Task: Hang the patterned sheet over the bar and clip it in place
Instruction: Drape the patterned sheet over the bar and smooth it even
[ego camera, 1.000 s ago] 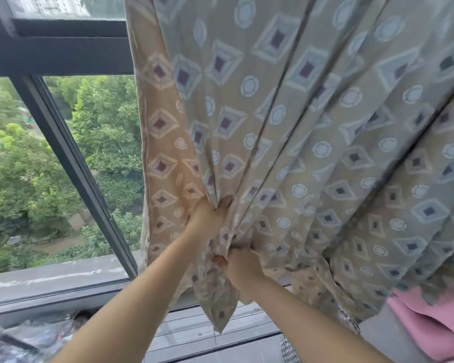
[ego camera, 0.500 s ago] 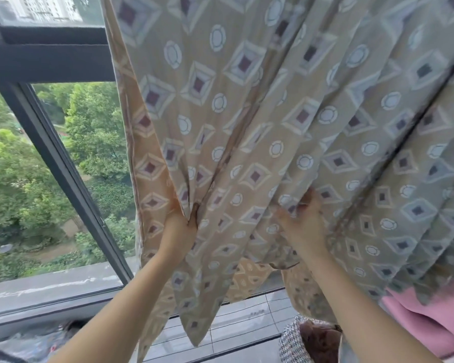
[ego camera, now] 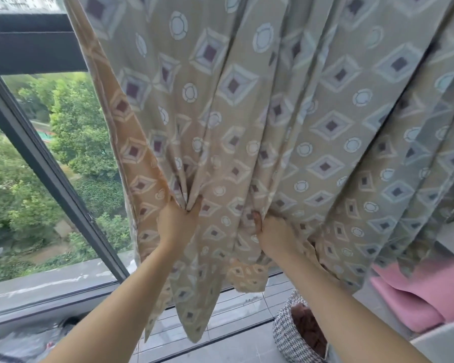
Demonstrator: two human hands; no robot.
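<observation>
The patterned sheet (ego camera: pixel 260 106), tan with diamond and circle motifs, hangs down from above the frame in long folds and fills most of the view. The bar it hangs from is out of sight, and no clip shows. My left hand (ego camera: pixel 177 221) grips a bunch of folds near the sheet's left edge. My right hand (ego camera: pixel 274 235) grips another bunch of fabric a short way to the right, at about the same height. The sheet's lower corners dangle below both hands.
A dark window frame (ego camera: pixel 45 169) slants down the left, with trees outside. A woven black-and-white basket (ego camera: pixel 290 334) stands on the tiled floor at lower right. Pink cloth (ego camera: pixel 414 292) lies at the right edge.
My left hand has stayed on its bunch of folds near the left edge. My right hand came off the low fabric, reached up right, then settled lower, closer to the left hand.
</observation>
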